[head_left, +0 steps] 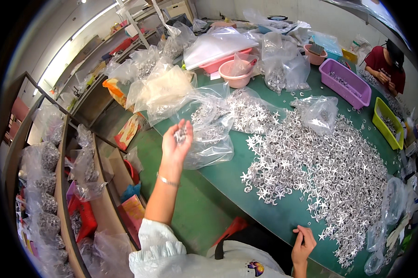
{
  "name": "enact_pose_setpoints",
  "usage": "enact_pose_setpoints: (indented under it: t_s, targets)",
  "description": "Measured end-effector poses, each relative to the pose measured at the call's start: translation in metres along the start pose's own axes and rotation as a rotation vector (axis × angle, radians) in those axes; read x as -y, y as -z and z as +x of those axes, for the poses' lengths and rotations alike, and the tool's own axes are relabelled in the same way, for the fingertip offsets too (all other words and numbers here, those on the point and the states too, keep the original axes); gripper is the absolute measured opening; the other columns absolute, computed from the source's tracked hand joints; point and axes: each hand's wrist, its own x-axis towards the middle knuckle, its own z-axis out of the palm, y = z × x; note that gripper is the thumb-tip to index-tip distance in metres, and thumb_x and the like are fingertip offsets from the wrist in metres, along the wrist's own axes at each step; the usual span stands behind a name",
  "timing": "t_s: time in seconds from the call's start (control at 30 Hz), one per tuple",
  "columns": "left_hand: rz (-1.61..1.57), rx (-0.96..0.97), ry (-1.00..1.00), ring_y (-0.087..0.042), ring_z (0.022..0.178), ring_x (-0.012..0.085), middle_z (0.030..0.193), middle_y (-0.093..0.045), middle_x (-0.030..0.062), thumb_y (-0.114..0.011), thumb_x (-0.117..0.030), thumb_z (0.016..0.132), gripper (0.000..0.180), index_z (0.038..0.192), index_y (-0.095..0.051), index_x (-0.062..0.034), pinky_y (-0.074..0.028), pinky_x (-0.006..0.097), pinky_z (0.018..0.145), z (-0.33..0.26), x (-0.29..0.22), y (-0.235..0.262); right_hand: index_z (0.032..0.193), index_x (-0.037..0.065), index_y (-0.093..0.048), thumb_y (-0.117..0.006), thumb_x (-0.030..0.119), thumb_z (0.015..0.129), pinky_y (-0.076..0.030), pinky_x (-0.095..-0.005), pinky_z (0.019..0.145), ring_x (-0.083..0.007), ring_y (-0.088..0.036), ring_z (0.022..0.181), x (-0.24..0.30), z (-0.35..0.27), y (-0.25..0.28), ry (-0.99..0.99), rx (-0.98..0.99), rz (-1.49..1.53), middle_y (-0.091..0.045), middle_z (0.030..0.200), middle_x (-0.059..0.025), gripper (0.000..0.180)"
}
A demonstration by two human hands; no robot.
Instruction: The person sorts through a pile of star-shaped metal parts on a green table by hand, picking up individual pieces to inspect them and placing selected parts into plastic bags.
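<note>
A handful of small silver pieces (180, 134) lies in the upturned palm of my left hand (174, 143), its fingers curled up around them. That hand is raised beside a clear plastic bag (211, 146), which rests at the table's left edge. Close to the table's front edge, my right hand (303, 242) has its fingers curled together; whatever is in them, if anything, is hidden. A wide heap of silver star-shaped pieces and small curved pieces (320, 171) spreads across the green table (227, 185), beyond and to the right of my right hand.
Clear bags of silver pieces (276, 74), a pink basin (236, 76), a purple bin (345, 88) and a lime-green bin (387, 125) stand farther back. Another person (385, 69) sits at far right, hands together. Shelving with bagged pieces (47, 185) runs along the left.
</note>
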Motion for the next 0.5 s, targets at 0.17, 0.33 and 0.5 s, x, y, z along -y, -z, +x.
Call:
enact_pose_setpoints:
  t_s: [0.17, 0.33, 0.5]
  targets:
    - [0.135, -0.22, -0.155, -0.052, 0.109, 0.0374, 0.12, -0.047, 0.0284, -0.043, -0.014, 0.096, 0.034, 0.12, -0.045, 0.009, -0.049, 0.05, 0.096, 0.097, -0.01, -0.002, 0.095, -0.006, -0.065, -0.052, -0.01, 0.084, -0.047, -0.0364, 0.07, -0.0284, -0.061, 0.071, -0.001, 0.001, -0.005, 0.035, 0.011, -0.012, -0.066, 0.077, -0.0146, 0.018]
    - [0.283, -0.187, -0.249, -0.029, 0.137, 0.0441, 0.146, -0.021, 0.0337, -0.038, -0.032, 0.099, 0.062, 0.143, -0.022, 0.0089, -0.022, 0.059, 0.114, 0.119, 0.006, -0.018, 0.095, -0.005, -0.065, -0.053, -0.01, 0.084, -0.046, -0.0366, 0.069, -0.0286, -0.061, 0.07, -0.001, 0.001, -0.004, 0.029, 0.001, -0.051, -0.066, 0.077, -0.014, 0.018]
    - [0.321, -0.125, -0.186, 0.0, 0.144, 0.0496, 0.153, 0.001, 0.0356, -0.036, -0.036, 0.099, 0.068, 0.15, -0.015, 0.0036, -0.009, 0.059, 0.116, 0.114, -0.002, -0.016, 0.095, -0.005, -0.065, -0.053, -0.01, 0.084, -0.045, -0.0369, 0.068, -0.029, -0.06, 0.07, 0.001, -0.001, -0.006, 0.048, 0.011, -0.059, -0.065, 0.077, -0.0142, 0.018]
